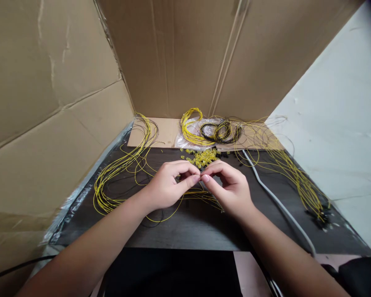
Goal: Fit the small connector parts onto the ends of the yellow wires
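My left hand [174, 181] and my right hand [227, 183] meet fingertip to fingertip above the middle of the dark table. Both are closed in a pinch, and whatever sits between the tips is too small to make out. Just beyond the fingers lies a heap of small yellow connector pieces [205, 156]. A loose bundle of thin yellow wires [103, 185] loops across the left side of the table. Its ends [214, 200] run under my hands toward the right.
Cardboard walls [185, 57] stand at the back and left, a white wall [343, 136] at right. Coiled yellow wires [188, 128] and black wires [222, 131] lie at the back. More yellow wires [303, 185] end in black pieces at right. A grey cable [275, 198] crosses the table [185, 235].
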`<act>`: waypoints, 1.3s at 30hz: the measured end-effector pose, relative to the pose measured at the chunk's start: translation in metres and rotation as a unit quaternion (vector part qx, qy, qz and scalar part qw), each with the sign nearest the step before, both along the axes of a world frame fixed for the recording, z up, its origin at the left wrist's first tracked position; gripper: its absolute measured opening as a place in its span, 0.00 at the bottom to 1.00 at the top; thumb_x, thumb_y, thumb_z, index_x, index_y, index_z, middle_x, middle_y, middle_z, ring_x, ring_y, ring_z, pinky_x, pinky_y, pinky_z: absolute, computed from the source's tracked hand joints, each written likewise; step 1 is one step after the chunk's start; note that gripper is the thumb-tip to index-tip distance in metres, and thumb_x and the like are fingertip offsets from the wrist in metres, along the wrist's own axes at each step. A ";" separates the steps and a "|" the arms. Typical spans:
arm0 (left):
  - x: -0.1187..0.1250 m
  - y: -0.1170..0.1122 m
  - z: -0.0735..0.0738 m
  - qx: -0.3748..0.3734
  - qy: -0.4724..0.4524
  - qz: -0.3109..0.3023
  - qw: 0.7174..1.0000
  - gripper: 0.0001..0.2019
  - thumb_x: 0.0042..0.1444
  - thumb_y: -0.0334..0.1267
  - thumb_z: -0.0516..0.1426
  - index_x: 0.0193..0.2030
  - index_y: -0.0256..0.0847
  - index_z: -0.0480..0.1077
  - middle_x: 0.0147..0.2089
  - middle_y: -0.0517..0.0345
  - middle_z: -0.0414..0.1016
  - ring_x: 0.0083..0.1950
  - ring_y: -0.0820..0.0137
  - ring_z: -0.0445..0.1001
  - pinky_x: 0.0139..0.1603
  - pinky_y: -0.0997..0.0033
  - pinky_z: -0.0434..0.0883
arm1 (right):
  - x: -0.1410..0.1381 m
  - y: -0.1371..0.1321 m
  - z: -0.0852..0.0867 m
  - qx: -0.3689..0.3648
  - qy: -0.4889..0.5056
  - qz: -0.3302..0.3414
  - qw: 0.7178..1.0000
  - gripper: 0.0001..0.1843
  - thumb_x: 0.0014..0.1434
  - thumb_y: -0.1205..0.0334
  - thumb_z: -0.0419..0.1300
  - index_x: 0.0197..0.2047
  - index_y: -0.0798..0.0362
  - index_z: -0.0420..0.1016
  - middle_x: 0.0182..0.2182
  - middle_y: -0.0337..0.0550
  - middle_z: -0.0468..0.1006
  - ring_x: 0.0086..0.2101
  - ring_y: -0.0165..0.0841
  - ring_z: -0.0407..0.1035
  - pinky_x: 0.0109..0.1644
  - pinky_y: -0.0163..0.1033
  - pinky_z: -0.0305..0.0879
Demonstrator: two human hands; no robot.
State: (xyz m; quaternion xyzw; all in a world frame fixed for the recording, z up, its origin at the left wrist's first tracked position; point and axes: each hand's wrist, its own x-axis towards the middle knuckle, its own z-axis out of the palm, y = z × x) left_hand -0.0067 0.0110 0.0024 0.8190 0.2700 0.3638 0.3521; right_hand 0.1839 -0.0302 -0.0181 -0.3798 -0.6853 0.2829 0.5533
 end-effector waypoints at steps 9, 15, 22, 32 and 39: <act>-0.001 0.000 -0.003 0.061 0.012 0.003 0.998 0.06 0.63 0.34 0.57 0.37 0.37 0.74 0.31 0.60 0.70 0.32 0.76 0.68 0.35 0.75 0.65 | 0.002 -0.001 -0.001 -0.045 0.024 0.022 0.998 0.01 0.63 0.63 0.62 0.39 0.50 0.76 0.33 0.40 0.76 0.33 0.30 0.69 0.38 0.37 0.65; -0.004 0.000 -0.006 0.121 0.029 0.004 0.992 0.05 0.63 0.33 0.57 0.38 0.36 0.74 0.29 0.62 0.67 0.30 0.77 0.64 0.33 0.76 0.62 | 0.002 -0.002 -0.003 -0.052 0.021 0.036 0.998 0.02 0.63 0.64 0.61 0.39 0.51 0.76 0.33 0.41 0.77 0.33 0.30 0.70 0.38 0.37 0.66; -0.003 0.001 -0.006 0.151 0.028 0.006 0.988 0.05 0.64 0.31 0.56 0.39 0.36 0.74 0.30 0.61 0.67 0.31 0.77 0.65 0.34 0.76 0.62 | 0.001 -0.001 -0.001 -0.030 -0.002 0.025 0.999 0.01 0.62 0.65 0.62 0.37 0.52 0.75 0.31 0.40 0.76 0.32 0.30 0.69 0.38 0.38 0.66; -0.001 0.000 -0.005 0.062 0.004 -0.008 0.998 0.05 0.63 0.33 0.58 0.38 0.37 0.75 0.31 0.60 0.71 0.31 0.76 0.68 0.34 0.75 0.65 | 0.001 -0.002 0.001 0.056 -0.078 0.005 0.995 0.03 0.62 0.70 0.61 0.38 0.52 0.72 0.31 0.40 0.75 0.32 0.29 0.68 0.37 0.37 0.66; -0.001 -0.003 -0.002 0.015 -0.013 -0.028 0.999 0.06 0.63 0.34 0.57 0.39 0.36 0.75 0.33 0.57 0.74 0.34 0.74 0.71 0.38 0.72 0.68 | 0.000 -0.002 0.000 0.028 -0.051 0.000 0.998 0.03 0.64 0.69 0.59 0.38 0.52 0.70 0.32 0.39 0.72 0.33 0.28 0.66 0.39 0.38 0.63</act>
